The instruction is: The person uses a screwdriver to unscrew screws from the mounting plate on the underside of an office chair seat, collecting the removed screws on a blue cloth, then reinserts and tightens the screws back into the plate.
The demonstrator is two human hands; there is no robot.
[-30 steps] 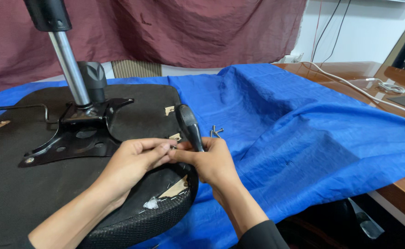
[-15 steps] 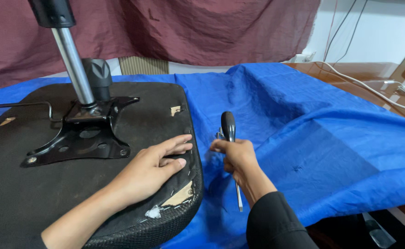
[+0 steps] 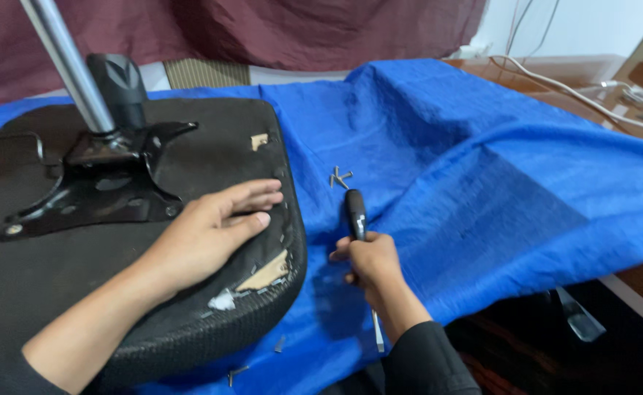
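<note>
An upturned black chair seat (image 3: 212,146) lies on a blue cloth (image 3: 446,168), with a black metal mounting plate (image 3: 102,186) and a silver gas-lift column (image 3: 65,62) rising from it. My left hand (image 3: 215,230) rests flat and open on the seat's underside near its right edge. My right hand (image 3: 365,260) is closed around a black-handled screwdriver (image 3: 356,212), handle pointing away and shaft (image 3: 377,333) pointing toward me, low over the cloth beside the seat. A few loose screws (image 3: 340,177) lie on the cloth just beyond the handle.
A black lever knob (image 3: 120,84) stands next to the column. Further screws (image 3: 237,373) lie on the cloth at the seat's near edge. A wooden desk (image 3: 555,69) with white cables (image 3: 592,91) sits at the back right. A maroon curtain (image 3: 263,29) hangs behind.
My hands have parted: the left went flat onto the seat, while the right carried the screwdriver off the seat edge and lowered it toward the cloth.
</note>
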